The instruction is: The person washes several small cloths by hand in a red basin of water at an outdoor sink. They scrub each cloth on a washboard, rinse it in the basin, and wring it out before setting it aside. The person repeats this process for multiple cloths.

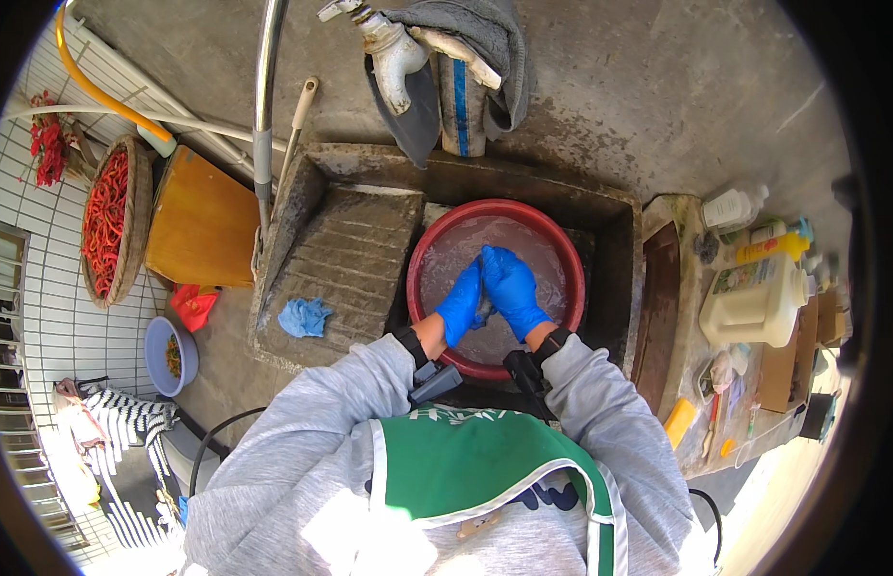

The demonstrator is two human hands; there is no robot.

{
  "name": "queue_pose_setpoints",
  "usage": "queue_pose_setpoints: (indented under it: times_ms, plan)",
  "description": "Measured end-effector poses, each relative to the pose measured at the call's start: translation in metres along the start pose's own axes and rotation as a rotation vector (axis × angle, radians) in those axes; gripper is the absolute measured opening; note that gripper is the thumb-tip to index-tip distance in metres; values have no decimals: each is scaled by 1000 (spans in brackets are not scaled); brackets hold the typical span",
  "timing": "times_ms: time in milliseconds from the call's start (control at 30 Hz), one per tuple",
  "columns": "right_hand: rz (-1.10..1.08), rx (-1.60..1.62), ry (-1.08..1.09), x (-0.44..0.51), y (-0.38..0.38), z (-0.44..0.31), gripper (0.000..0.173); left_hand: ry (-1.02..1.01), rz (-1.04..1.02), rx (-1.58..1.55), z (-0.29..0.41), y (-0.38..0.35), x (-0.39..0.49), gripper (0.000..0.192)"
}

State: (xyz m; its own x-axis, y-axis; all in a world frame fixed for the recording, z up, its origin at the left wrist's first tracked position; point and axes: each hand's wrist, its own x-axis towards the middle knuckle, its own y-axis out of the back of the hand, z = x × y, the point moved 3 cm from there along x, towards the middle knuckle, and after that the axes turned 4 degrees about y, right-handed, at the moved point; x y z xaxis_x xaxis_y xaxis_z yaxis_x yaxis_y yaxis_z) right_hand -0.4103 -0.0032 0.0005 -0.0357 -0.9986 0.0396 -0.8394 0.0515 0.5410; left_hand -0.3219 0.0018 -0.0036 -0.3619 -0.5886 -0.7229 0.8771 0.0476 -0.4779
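Both of my hands are in blue rubber-like gloves and meet over a red plastic basin (577, 288) of cloudy, sudsy water (446, 252). My left hand (462, 299) lies on the left, its fingers pressed against the right one. My right hand (509, 284) is curled, with its knuckles toward the far side of the basin. Between the two palms shows a small dark, wet item (482, 311), possibly cloth; the gloves hide most of it. The basin stands in the deep part of a concrete laundry sink (613, 252).
Left of the basin, a crumpled blue glove or cloth (304, 317) lies on the ribbed washboard (353, 245). Beyond the sink are a tap (396, 61) and a grey towel (507, 65). Bottles and a large white jug (752, 299) stand on the right ledge. A metal pole (263, 108) leans left.
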Motion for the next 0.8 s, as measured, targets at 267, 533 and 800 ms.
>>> queue_pose_setpoints:
  times_ms: [267, 533, 800]
  plan:
    - [207, 505, -286, 17, 26, 57, 33, -121, 37, 602, 8, -1, -2, 46]
    - [-1, 673, -168, -18, 85, 34, 32, -507, -133, 867, 45, 20, 11, 27]
    - [-301, 546, -468, -27, 44, 26, 37, -497, -402, 611, 39, 6, -1, 29]
